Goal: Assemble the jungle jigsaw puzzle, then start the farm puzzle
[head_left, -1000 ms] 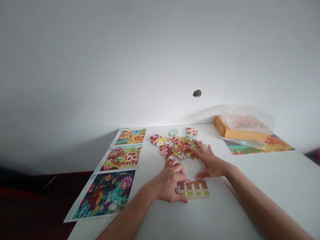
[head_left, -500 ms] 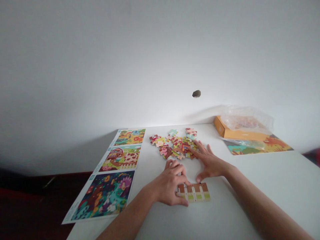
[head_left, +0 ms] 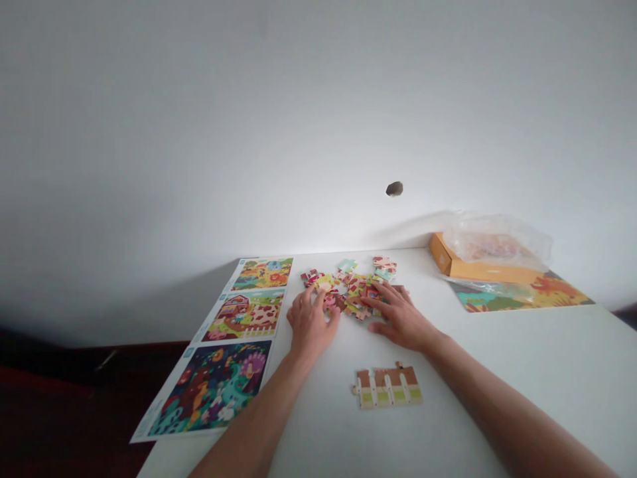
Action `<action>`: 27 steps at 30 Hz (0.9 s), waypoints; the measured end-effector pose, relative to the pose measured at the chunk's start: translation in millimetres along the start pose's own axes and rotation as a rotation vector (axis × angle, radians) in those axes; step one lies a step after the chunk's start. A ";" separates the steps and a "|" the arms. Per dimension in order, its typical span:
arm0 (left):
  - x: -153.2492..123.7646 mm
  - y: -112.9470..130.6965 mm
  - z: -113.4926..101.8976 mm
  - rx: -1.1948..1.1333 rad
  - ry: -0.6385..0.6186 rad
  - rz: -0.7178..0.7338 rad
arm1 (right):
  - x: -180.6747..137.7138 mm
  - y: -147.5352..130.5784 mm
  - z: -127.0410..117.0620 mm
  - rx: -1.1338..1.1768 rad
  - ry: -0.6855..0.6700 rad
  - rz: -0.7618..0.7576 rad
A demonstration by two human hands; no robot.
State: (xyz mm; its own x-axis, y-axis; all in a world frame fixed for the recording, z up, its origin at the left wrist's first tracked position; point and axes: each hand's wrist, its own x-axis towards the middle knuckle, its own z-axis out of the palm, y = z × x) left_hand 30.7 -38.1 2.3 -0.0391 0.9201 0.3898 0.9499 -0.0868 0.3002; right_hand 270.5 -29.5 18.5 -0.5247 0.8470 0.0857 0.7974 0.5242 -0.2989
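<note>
Both hands are flat on the table with fingers spread, not gripping anything: left hand [head_left: 311, 322] touches the left edge of the pile of loose puzzle pieces [head_left: 351, 285], right hand [head_left: 398, 317] rests on its right edge. Closer in, well clear of both, sits a joined strip of fence pieces [head_left: 388, 387]. A sheet of reference pictures [head_left: 223, 345] lies left, an orange box [head_left: 472, 265] far right.

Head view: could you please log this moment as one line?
left hand: on pile of colourful cardboard puzzle pieces | right hand: on pile | joined brown fence strip: untouched
</note>
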 end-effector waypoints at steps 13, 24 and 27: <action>-6.0 12.4 -10.1 -0.213 -0.208 0.466 | -2.4 -7.6 -3.8 0.124 0.066 -0.253; -2.2 12.2 -14.5 -0.253 -0.093 0.385 | -1.3 11.0 5.5 0.049 0.312 0.004; -5.8 13.6 -13.6 -0.224 -0.177 0.468 | -1.3 2.9 4.4 0.070 0.284 -0.164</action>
State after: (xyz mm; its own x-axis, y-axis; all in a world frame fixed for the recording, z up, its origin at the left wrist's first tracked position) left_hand 39.6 -49.8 16.0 0.4434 0.8121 0.3795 0.7634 -0.5640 0.3150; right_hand 272.2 -29.5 13.4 -0.5323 0.7480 0.3963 0.6817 0.6564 -0.3233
